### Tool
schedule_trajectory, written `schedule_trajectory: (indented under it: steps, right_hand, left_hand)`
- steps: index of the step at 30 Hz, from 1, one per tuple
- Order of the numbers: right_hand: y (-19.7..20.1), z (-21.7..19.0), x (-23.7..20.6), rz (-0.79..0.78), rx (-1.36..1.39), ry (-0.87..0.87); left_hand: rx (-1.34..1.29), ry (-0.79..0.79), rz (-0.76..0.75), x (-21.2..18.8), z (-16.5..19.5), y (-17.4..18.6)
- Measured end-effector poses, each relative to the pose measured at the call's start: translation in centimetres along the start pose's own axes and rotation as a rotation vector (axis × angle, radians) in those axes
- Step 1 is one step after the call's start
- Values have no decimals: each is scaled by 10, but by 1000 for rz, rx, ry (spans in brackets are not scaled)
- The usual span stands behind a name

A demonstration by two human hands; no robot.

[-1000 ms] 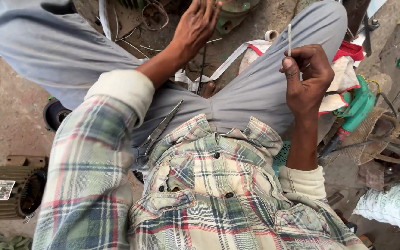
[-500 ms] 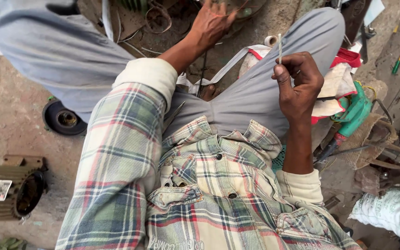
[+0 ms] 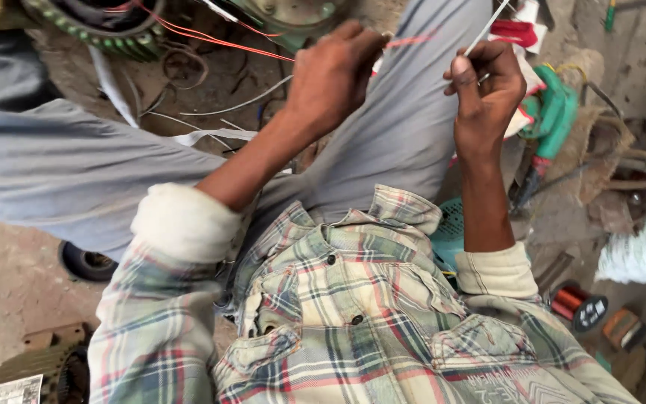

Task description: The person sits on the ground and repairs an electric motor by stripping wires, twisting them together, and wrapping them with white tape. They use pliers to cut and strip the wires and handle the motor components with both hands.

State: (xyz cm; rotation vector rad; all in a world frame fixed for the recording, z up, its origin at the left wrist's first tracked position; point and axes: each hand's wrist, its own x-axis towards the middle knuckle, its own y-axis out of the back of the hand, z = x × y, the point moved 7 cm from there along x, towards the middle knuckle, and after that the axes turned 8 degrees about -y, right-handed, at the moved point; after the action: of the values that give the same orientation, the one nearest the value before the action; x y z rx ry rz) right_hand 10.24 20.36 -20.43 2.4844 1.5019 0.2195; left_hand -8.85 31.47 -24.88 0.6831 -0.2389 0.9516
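– Two pinches are seen. A thin white sliver, stiff and straight, is held narrowly between thumb and forefinger of the right hand, rising up and away from that grip.

– And the left hand?

– Its fingertips are closed, it seems, on a fine red wire, which runs just beside the sliver, blurred.

– Which step is judged to be in hand?

– The wire end and the sliver are being brought together. A steady, fine alignment is called for, since both are slender and the wire is limp.

– Farther out?

– More red strands are traced to a ribbed winding core beyond the left hand. Below the right wrist, a glossy copper spool is set on the gritty floor.
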Motion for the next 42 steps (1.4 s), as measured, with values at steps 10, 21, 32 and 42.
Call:
schedule_trajectory:
  steps: [10,21,32,42]
  right_hand:
    - [-33,-33,-12,-204,457,-172]
    - [-34,-34,-3,-248,656,-285]
    - [-31,-32,2,-246,696,-324]
    - [-31,-32,-1,-256,694,-325]
  left_hand:
    - [58,-262,98,3,64,46]
    - [-81,-250,105,1,68,59]
    - [-69,-251,95,4,70,61]
    - [-35,-261,91,4,69,60]
